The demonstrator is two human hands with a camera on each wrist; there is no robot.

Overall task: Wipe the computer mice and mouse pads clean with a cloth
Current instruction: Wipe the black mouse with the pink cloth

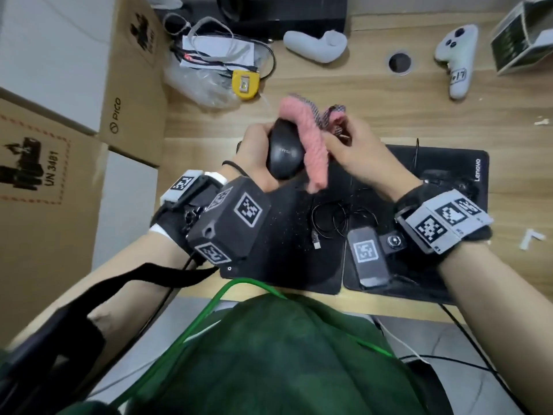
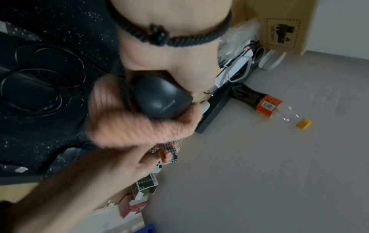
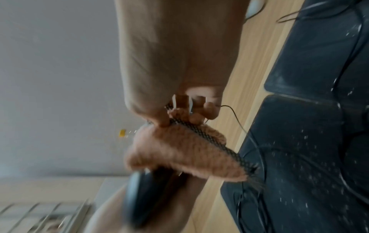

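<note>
Left hand point(image 1: 254, 154): fingers curled round a black mouse point(image 1: 284, 151), holding it up off the surface, above the far edge of the left mouse pad point(image 1: 287, 235).
Right hand point(image 1: 356, 151): grips a pink cloth point(image 1: 311, 151) bunched in its fingers, the cloth draped over the mouse's right side and touching it.
Head view only: two black mouse pads side by side on the wooden surface point(image 1: 359, 94), the right mouse pad point(image 1: 466, 163) marked Lenovo; a thin black cable point(image 1: 329, 217) coiled where they meet.
Left wrist view only: printed lettering on the mouse's rounded back, ribbed weave of the cloth, a checked patch on the cloth by the right hand's fingers, a dark cord round the left wrist, and a bottle point(image 2: 259, 100) with an orange label lying on the grey floor.
Right wrist view only: blurred; the cloth's checked edge pinched under the fingers, white specks scattered over the pads.
Surface and room: two white controllers point(image 1: 454, 58), a yellow tape measure point(image 1: 245, 85), a plastic bag of cables and cardboard boxes point(image 1: 131, 85) at the left.
Mouse: smooth, matte black, egg-shaped; its underside is hidden.
</note>
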